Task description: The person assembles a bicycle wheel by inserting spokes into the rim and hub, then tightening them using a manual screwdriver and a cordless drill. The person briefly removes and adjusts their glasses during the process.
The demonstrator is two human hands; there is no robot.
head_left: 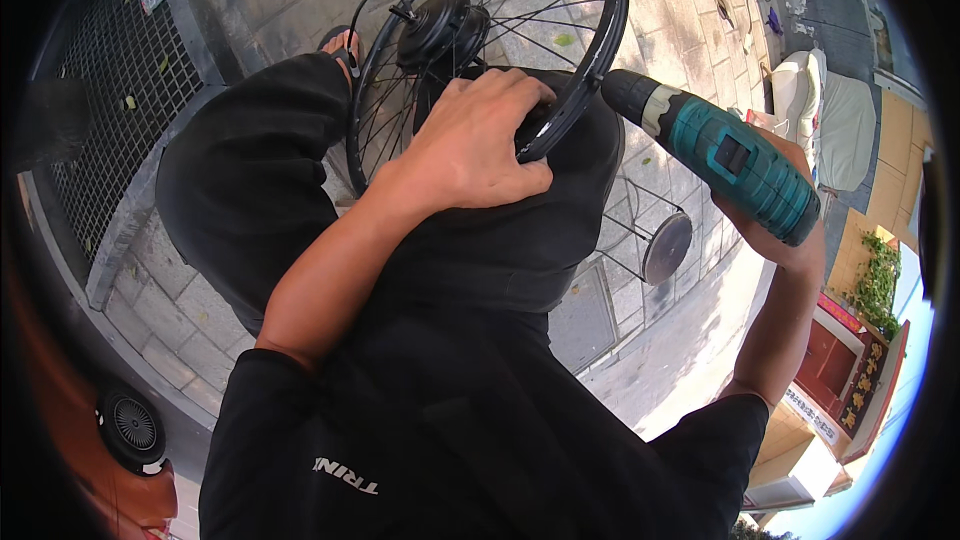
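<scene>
A black spoked wheel (618, 15) with a thick black hub (440, 32) leans across my legs, and a cable curves out of the hub. My left hand (475, 140) is closed on the near part of its rim, fingers curled over and thumb alongside. In my right hand (748, 225) is a teal and black cordless drill (725, 145), its chuck pointing at the rim's right side. The chuck's nose meets or nearly meets the rim; any bit is hidden. The drill body covers most of my right fingers.
A small stool with a round top (668, 248) stands to the right of my knee. A metal grating (120, 90) lies at the left, with an orange car (60, 430) below it. Pale covered items (845, 135) sit at the far right on the paving.
</scene>
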